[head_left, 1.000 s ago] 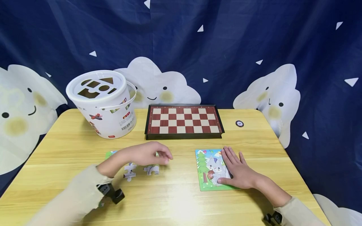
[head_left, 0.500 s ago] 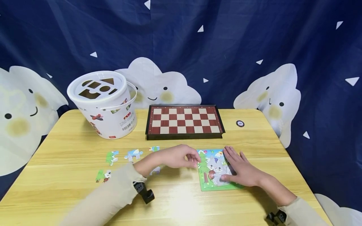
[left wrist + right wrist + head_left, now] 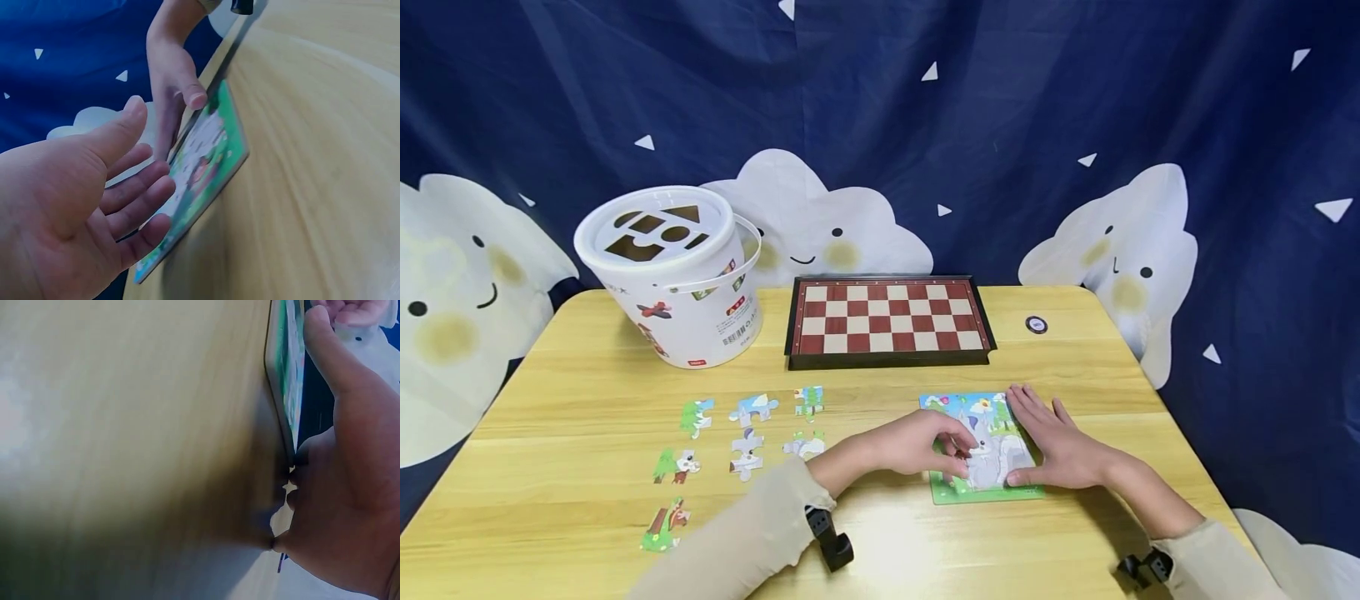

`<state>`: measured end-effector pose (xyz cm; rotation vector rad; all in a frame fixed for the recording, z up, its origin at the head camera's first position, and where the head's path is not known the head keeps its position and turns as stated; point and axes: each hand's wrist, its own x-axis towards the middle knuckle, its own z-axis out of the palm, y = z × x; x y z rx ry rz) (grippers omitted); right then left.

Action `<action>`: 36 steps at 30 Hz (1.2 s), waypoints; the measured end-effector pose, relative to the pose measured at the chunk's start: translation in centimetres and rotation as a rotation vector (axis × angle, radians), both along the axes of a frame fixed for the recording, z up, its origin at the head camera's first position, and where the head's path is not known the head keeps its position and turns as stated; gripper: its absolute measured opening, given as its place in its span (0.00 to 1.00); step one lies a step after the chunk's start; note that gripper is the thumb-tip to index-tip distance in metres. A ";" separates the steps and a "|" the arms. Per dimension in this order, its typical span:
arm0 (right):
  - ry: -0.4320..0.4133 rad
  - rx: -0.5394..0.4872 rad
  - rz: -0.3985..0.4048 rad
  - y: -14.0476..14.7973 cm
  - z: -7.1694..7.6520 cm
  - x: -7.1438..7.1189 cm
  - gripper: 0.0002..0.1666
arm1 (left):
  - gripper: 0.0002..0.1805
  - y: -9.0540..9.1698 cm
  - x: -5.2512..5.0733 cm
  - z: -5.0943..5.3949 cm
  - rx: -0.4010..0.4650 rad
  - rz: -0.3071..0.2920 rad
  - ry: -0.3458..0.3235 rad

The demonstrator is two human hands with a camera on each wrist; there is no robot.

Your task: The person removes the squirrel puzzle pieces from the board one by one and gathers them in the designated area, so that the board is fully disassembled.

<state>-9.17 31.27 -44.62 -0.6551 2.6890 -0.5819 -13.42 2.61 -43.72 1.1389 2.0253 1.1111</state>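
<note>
A square puzzle board [image 3: 998,460] with a squirrel picture and a green border lies on the table. Above its left part hovers my left hand [image 3: 913,446], whose fingers are loosely curled with nothing in them. In the left wrist view that left hand [image 3: 87,206] shows a bare palm beside the board [image 3: 203,162]. My right hand [image 3: 1063,450] rests along the board's right edge, fingers straight and thumb apart. Several loose puzzle pieces lie left of the left hand, among them a squirrel-face piece [image 3: 747,454] and a tree-trunk piece [image 3: 661,527].
A white bucket [image 3: 700,308] with a shape-cutout lid stands at the back left. At the back middle is a red-and-white checkered board [image 3: 891,321] in a black case. A small dark round disc [image 3: 1036,325] lies at the back right. A dark blue curtain [image 3: 880,75] hangs behind the table.
My left hand has moved right from over the loose pieces to above the board, uncovering those pieces. My right hand has stayed at the board's right edge, shifting slightly right.
</note>
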 end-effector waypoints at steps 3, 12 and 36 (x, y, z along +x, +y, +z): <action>0.002 -0.003 0.003 0.1 -0.3 0.0 0.74 | 0.19 0.5 0.2 -0.3 -0.036 0.009 0.025; 0.002 -0.018 0.006 0.2 -0.6 0.2 0.75 | 0.19 1.4 0.5 -1.0 -0.104 0.019 0.131; 0.010 -0.028 0.001 0.2 -1.1 0.1 0.75 | 0.21 2.2 0.5 -1.7 -0.194 0.059 0.232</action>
